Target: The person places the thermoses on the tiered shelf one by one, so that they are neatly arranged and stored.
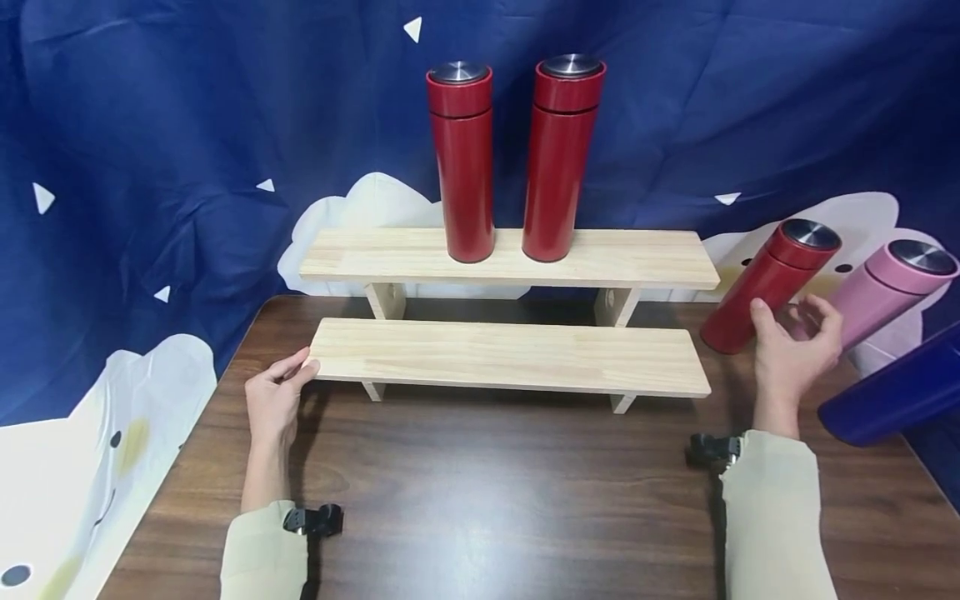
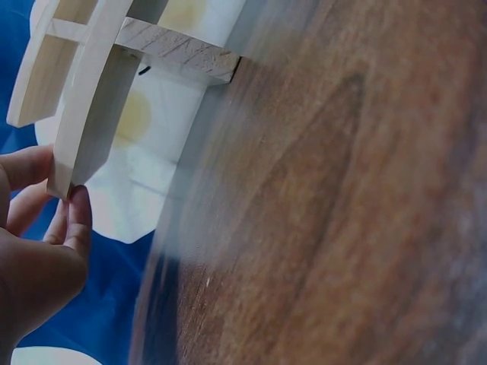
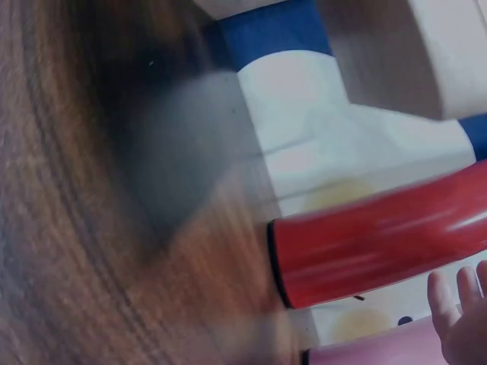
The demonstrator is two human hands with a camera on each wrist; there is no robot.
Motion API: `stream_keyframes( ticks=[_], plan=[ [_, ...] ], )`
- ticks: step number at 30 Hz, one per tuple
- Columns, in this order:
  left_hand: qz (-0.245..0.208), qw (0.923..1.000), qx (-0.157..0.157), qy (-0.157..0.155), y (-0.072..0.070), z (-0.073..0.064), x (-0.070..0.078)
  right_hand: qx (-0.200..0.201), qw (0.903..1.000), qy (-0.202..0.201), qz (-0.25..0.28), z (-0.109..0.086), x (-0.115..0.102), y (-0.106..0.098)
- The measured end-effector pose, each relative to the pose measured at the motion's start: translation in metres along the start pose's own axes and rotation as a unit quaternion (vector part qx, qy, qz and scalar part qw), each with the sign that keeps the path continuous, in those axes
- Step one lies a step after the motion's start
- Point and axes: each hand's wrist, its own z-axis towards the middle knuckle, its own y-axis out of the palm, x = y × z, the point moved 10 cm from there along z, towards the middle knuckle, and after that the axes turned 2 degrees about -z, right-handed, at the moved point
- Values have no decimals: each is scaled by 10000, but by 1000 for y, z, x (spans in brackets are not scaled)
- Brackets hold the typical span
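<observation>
A two-tier wooden stand has a lower board (image 1: 487,357) and an upper board (image 1: 360,257). My left hand (image 1: 272,408) pinches the lower board's left end; in the left wrist view, thumb and fingers lie on both faces of that wooden end (image 2: 72,144). At the right, my right hand (image 1: 798,358) is beside a red thermos bottle (image 1: 761,292), thumb close to its side and fingers loosely bent. The right wrist view shows the fingers (image 3: 441,293) spread beside the red bottle (image 3: 373,247), not wrapped round it. Just past the fingers stands a pink bottle (image 1: 862,296).
Two more red bottles, one left (image 1: 465,175) and one right (image 1: 561,167), stand on the upper board. A dark blue bottle (image 1: 892,392) stands at the table's right side. Behind the brown wooden table (image 1: 480,483) hangs a blue patterned cloth (image 1: 225,100).
</observation>
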Motion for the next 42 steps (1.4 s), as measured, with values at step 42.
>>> stream_keyframes(
  ticks=[42],
  plan=[
    [38, 9998, -35, 184, 0, 0, 2, -788, 9949, -580, 222, 17, 28, 28]
  ],
)
